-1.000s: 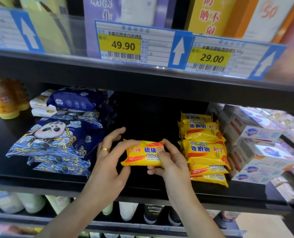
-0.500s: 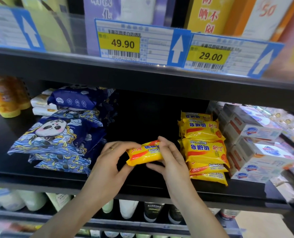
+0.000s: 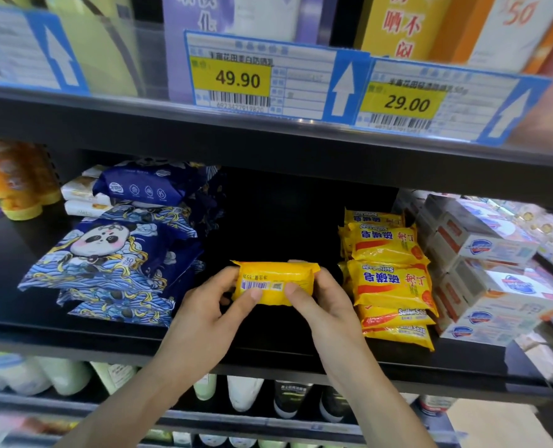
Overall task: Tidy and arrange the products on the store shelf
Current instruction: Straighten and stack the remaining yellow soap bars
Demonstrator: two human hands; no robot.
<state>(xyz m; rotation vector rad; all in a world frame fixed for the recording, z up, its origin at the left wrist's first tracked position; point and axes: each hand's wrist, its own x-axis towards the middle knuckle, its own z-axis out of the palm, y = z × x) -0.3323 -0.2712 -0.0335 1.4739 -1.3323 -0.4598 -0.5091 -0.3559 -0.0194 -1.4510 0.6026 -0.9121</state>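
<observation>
A yellow sulfur soap bar (image 3: 276,281) is held between both hands over the black middle shelf (image 3: 268,342), its barcode side turned toward me. My left hand (image 3: 210,313) grips its left end, thumb on the barcode. My right hand (image 3: 325,305) grips its right end, thumb on the lower face. A stack of matching yellow soap packs (image 3: 388,276) lies just to the right on the shelf. Blue panda wet-wipe packs (image 3: 113,253) are piled to the left.
White boxed soaps (image 3: 488,273) fill the shelf's right end and orange bottles (image 3: 13,182) stand at far left. Price tags 49.90 (image 3: 239,79) and 29.00 (image 3: 406,103) hang on the shelf above. Bottles (image 3: 242,394) line the lower shelf.
The soap bar has been rotated in both hands, from its red-and-yellow front facing me to its barcode back. It sits slightly lower and closer to the shelf.
</observation>
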